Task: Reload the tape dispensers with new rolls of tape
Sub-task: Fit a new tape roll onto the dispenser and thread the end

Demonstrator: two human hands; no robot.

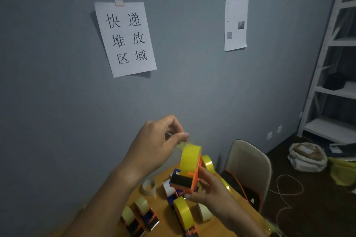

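Observation:
My right hand [209,190] grips an orange tape dispenser [189,180] raised above the wooden table [163,215]. A yellow tape roll [189,158] sits in that dispenser. My left hand [154,144] pinches the loose end of the tape [182,143] between thumb and fingers, just above and left of the roll. On the table lie two loaded dispensers [141,217] at the front left. A dispenser with a yellow roll [184,212] sits in the middle, and more yellow rolls [209,163] lie behind my right hand.
A clear, nearly empty roll [148,186], a white roll [168,187] and a pale roll [205,212] also lie on the table. A beige chair [248,165] stands to the right. Bags [306,157] and a white cord [287,190] lie on the dark floor. A white shelf rack [331,63] fills the right edge.

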